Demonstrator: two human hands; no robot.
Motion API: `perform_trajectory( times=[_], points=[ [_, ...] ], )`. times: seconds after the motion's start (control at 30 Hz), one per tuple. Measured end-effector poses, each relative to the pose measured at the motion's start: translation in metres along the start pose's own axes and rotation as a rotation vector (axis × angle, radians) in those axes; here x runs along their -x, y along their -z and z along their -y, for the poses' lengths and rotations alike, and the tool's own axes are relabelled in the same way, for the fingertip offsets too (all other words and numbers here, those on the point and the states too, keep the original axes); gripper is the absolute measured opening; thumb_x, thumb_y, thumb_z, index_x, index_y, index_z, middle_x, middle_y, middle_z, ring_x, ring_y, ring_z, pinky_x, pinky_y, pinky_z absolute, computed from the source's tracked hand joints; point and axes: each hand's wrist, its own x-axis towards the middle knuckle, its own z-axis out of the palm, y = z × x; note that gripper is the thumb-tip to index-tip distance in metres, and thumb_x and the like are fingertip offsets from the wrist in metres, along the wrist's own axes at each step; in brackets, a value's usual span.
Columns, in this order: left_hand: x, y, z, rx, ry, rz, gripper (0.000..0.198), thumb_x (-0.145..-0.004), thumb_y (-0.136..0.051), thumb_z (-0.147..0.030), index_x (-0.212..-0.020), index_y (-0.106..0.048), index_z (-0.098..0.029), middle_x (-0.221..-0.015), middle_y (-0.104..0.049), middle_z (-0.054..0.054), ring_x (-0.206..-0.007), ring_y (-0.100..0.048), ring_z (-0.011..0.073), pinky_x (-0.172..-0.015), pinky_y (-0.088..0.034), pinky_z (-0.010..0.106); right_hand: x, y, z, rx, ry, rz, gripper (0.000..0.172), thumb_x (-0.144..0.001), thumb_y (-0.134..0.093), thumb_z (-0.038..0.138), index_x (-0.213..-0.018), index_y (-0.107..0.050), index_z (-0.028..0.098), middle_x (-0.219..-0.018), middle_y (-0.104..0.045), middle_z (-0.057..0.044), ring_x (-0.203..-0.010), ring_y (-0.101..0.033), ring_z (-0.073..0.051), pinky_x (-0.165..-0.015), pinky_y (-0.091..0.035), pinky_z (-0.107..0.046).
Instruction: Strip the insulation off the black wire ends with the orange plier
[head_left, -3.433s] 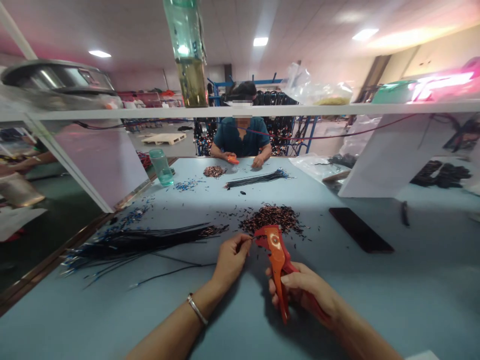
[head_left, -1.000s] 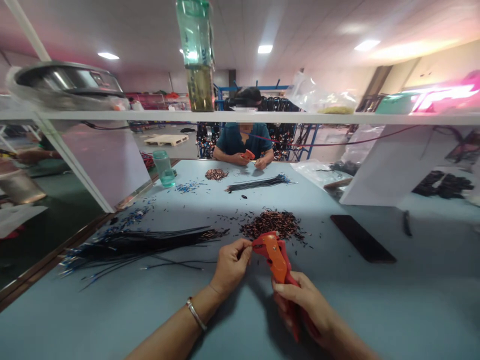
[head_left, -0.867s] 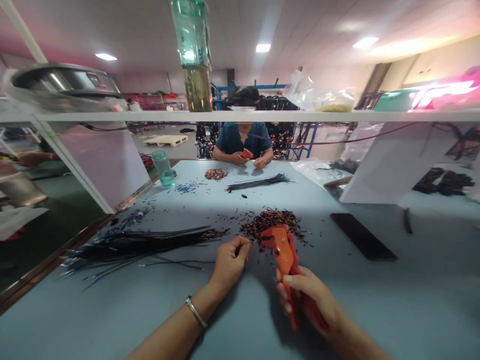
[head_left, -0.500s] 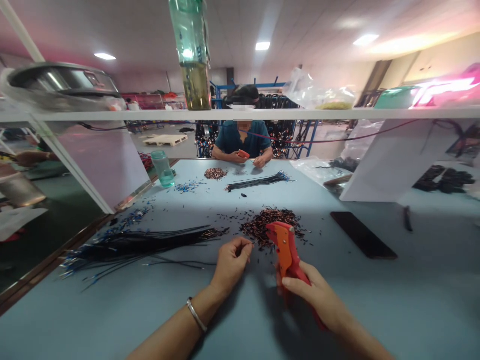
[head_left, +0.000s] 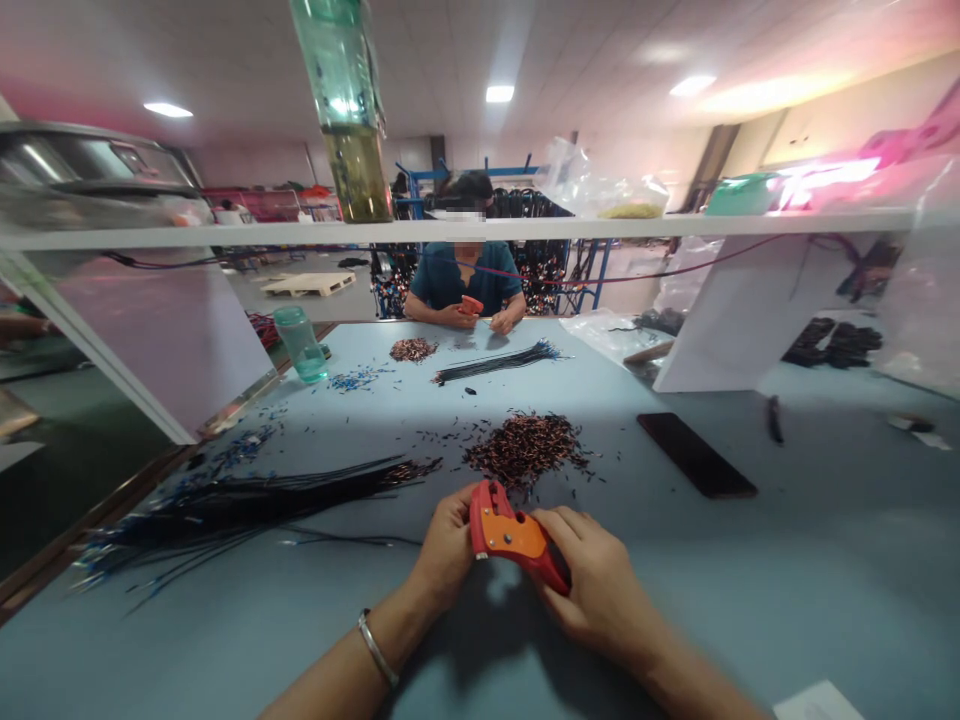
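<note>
My right hand (head_left: 600, 575) is wrapped round a red and orange wire stripper (head_left: 514, 535), tilted so its jaw end points left. Against that jaw end, my left hand (head_left: 448, 545) has its fingers bent together; the tool partly covers the fingertips, and what they pinch is too small or hidden to make out. Just beyond both hands lies a pile of short black and copper-coloured pieces (head_left: 525, 447). To the left is a bundle of black wires (head_left: 277, 500) with blue and metal tips. A few loose wires (head_left: 337, 538) lie in front of the bundle, near my left wrist.
A black phone (head_left: 697, 455) lies at the right. Across the table a person (head_left: 465, 285) holds a red tool, behind another wire bundle (head_left: 499, 362). A green bottle (head_left: 301, 345) stands at the far left. A white shelf (head_left: 480, 232) spans the table overhead.
My right hand has turned the wire stripper from upright to tilted left and brought it to my left hand's fingers. The view has shifted slightly to the right.
</note>
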Motion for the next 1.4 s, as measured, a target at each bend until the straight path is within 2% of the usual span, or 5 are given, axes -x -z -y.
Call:
perform_trajectory(
  times=[0.3, 0.5, 0.9, 1.17, 1.4],
  points=[
    [0.002, -0.002, -0.009, -0.069, -0.023, 0.133, 0.019, -0.065, -0.073, -0.031, -0.066, -0.068, -0.012, -0.063, -0.066, 0.001, -0.063, -0.055, 0.0141, -0.067, -0.045, 0.025, 0.001, 0.0, -0.006, 0.012, -0.018, 0.002, 0.038, -0.071, -0.055, 0.017, -0.109, -0.055, 0.017, -0.096, -0.066, -0.012, -0.081, -0.06, -0.025, -0.072, -0.046, -0.036],
    [0.003, -0.003, -0.008, -0.114, -0.046, 0.138, 0.024, -0.066, -0.071, -0.03, -0.053, -0.057, -0.015, -0.052, -0.054, -0.003, -0.054, -0.044, 0.0101, -0.057, -0.038, 0.022, 0.0, 0.001, -0.009, 0.053, -0.003, 0.019, 0.038, -0.067, -0.053, 0.015, -0.105, -0.057, 0.017, -0.088, -0.067, -0.01, -0.074, -0.06, -0.024, -0.067, -0.045, -0.032],
    [0.001, -0.003, 0.003, -0.136, -0.007, 0.158, 0.052, -0.067, -0.065, -0.065, -0.056, -0.051, -0.016, -0.049, -0.045, -0.004, -0.048, -0.035, 0.0081, -0.049, -0.029, 0.022, 0.0, 0.002, -0.004, -0.067, -0.106, 0.074, 0.008, -0.07, -0.047, 0.016, -0.065, -0.046, 0.023, -0.055, -0.054, 0.002, -0.048, -0.048, -0.014, -0.051, -0.032, -0.024],
    [-0.009, 0.009, 0.01, -0.212, -0.046, -0.035, 0.025, -0.077, -0.06, -0.04, -0.076, -0.064, -0.016, -0.054, -0.051, -0.003, -0.048, -0.038, 0.0088, -0.046, -0.027, 0.02, -0.005, 0.022, 0.001, -0.947, -0.545, 0.033, 0.028, -0.073, -0.066, 0.042, -0.085, -0.064, 0.017, -0.071, -0.064, -0.003, -0.066, -0.058, -0.021, -0.064, -0.047, -0.031],
    [-0.009, 0.009, 0.019, -0.387, -0.1, -0.153, 0.026, -0.08, -0.051, -0.029, -0.086, -0.073, -0.016, -0.063, -0.063, 0.001, -0.054, -0.05, 0.0133, -0.054, -0.038, 0.024, 0.013, -0.013, -0.029, -1.476, -0.903, 0.195, 0.038, -0.065, -0.079, 0.04, -0.094, -0.07, 0.019, -0.081, -0.071, -0.008, -0.066, -0.067, -0.024, -0.061, -0.052, -0.036]
  ],
)
